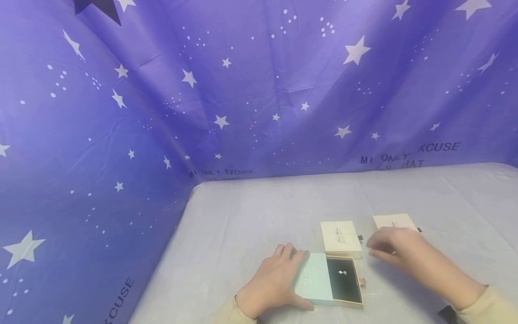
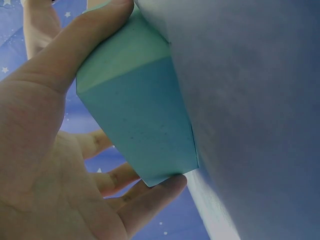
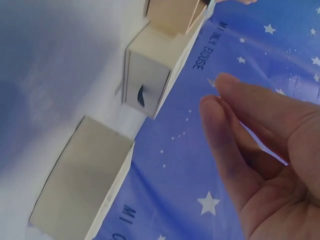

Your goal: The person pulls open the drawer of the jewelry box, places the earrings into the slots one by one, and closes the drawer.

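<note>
A mint-green drawer-style jewellery box (image 1: 313,279) lies on the table, its drawer (image 1: 346,292) pulled out to the right. Black lining fills the drawer, and a small shiny earring (image 1: 342,272) sits in it. My left hand (image 1: 273,279) grips the box's sleeve, thumb on the near side and fingers at the far side. To the right of the drawer, raised above the table, my right hand (image 1: 400,247) pinches a tiny shiny piece (image 3: 212,83) between thumb and fingertip. It looks like jewellery, but it is too small to tell its exact kind.
A cream box (image 1: 341,238) with a dark pull tab stands just behind the mint box. Another cream box (image 1: 394,220) is farther right, partly covered by my right hand. A dark object (image 1: 448,313) shows under the right sleeve. Purple star-printed cloth (image 1: 259,90) hangs behind the table.
</note>
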{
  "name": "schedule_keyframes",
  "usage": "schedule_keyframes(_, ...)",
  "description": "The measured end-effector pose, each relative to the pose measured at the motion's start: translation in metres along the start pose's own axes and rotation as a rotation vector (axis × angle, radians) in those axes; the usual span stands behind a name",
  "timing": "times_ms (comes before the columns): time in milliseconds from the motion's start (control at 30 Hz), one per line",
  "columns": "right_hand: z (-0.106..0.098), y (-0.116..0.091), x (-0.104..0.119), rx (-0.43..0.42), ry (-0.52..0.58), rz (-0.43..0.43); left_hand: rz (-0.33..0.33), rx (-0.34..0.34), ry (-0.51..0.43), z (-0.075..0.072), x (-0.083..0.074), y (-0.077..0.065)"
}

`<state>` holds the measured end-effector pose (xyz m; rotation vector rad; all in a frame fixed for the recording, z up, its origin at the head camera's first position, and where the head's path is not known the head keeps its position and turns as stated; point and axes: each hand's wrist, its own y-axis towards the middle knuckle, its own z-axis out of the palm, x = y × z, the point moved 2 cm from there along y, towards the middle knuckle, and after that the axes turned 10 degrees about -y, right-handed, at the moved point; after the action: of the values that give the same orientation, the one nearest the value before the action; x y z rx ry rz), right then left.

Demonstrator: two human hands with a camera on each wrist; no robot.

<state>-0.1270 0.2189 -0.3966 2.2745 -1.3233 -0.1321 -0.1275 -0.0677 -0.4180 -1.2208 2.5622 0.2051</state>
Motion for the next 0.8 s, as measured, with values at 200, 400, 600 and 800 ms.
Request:
schedule_keyframes(200, 0.003, 0.002, 0.011, -0.003, 0.035, -0.053, -0.010, 0.006, 0.007, 0.001, 0.000, 0.000)
schedule_keyframes(400, 0.004, 0.004, 0.023, 0.047, 0.114, -0.078, -0.016, 0.006, 0.009, 0.003, 0.001, 0.001)
schedule_keyframes(600, 0.011, 0.005, 0.036, 0.087, 0.130, -0.128, -0.014, 0.016, 0.008, 0.002, 0.001, 0.001)
schedule_keyframes(800, 0.020, 0.005, 0.044, 0.116, 0.134, -0.169, -0.008, 0.015, 0.006, 0.002, 0.000, 0.001)
